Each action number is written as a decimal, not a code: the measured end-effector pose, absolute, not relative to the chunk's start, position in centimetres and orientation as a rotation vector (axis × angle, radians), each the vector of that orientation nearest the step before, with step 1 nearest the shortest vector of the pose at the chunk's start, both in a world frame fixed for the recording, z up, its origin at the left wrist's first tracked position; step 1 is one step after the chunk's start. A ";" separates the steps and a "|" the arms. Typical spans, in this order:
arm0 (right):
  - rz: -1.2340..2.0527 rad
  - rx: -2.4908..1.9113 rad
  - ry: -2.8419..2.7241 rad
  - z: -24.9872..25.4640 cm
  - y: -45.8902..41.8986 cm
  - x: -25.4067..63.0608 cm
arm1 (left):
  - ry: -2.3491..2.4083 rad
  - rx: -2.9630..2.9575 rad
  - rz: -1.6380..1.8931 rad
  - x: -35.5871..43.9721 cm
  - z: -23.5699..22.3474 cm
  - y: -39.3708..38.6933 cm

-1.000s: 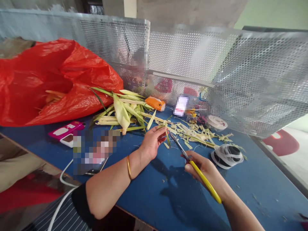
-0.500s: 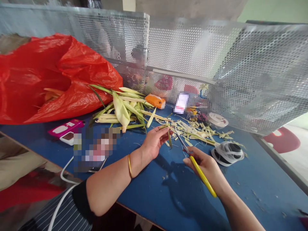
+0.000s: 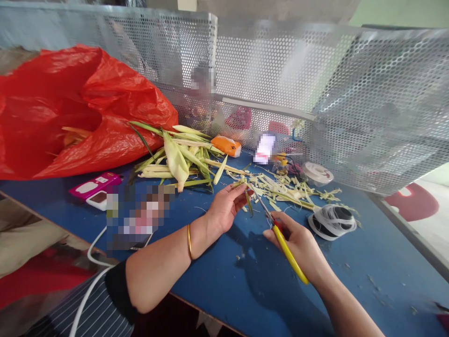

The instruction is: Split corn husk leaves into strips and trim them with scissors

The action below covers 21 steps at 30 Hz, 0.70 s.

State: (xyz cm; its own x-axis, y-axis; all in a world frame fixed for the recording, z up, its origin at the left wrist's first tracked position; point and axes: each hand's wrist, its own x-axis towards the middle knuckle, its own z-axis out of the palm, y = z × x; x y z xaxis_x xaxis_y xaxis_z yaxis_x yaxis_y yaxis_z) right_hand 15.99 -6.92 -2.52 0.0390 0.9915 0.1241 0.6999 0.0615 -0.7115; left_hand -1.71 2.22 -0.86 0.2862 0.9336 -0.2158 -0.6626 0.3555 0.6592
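My left hand [image 3: 226, 206], a gold bangle on its wrist, pinches a narrow green strip of corn husk [image 3: 249, 203] between thumb and fingers. The strip hangs down from the fingertips. In my right hand [image 3: 293, 241] is a pair of scissors [image 3: 289, 255] with a long yellow handle and a little red near the pivot. Their thin metal blades point up and left, with the tips close beside the husk at my left fingers. Cut husk pieces [image 3: 277, 187] lie scattered just behind both hands. Whole corn husks [image 3: 177, 161] form a pile farther left.
A big red plastic bag [image 3: 122, 103] stands at the left. Around the blue table [image 3: 217, 281] are an orange tissue pack [image 3: 226, 146], a lit phone [image 3: 264, 149], a tape roll [image 3: 317, 173], a white-and-black wound spool [image 3: 333, 222] and a magenta case [image 3: 94, 185]. Perforated metal panels [image 3: 263, 70] border the back.
My right hand and the scissors have shifted slightly left, and the handle has tilted a little. My left hand stays nearly still with the husk strip.
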 end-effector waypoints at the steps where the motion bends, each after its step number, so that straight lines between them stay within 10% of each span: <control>1: 0.610 -1.691 -1.715 -2.5 -6.9 16.0 | 0.643 0.495 1.123 -1.7 -0.9 2.2; 21: 0.783 -1.647 -1.591 -2.1 -6.8 16.0 | 0.645 0.555 1.078 -1.9 -0.8 2.5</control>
